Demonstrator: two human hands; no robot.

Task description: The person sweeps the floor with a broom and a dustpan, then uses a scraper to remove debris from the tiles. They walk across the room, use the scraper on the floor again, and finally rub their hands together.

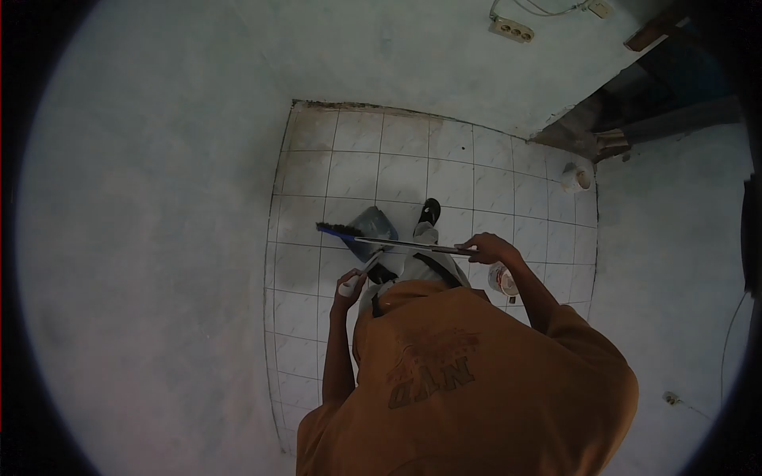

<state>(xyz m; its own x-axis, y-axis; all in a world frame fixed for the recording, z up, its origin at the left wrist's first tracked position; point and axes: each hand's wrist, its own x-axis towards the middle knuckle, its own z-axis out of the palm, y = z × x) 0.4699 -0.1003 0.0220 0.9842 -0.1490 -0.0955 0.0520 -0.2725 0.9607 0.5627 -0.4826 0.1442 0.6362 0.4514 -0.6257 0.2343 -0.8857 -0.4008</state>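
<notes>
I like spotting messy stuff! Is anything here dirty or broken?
Yes. The floor tiles are dark with grime along their left and far edges, near the broom and dustpan. The wall edge by the doorway looks chipped and ragged. A power strip sits on the wall with loose cords.

The only lettering in view is a dark printed design (432,379) on the person's orange-brown short-sleeved T-shirt (516,397), its large block letters seen upside down, creased and too blurred to read with any certainty.
</notes>
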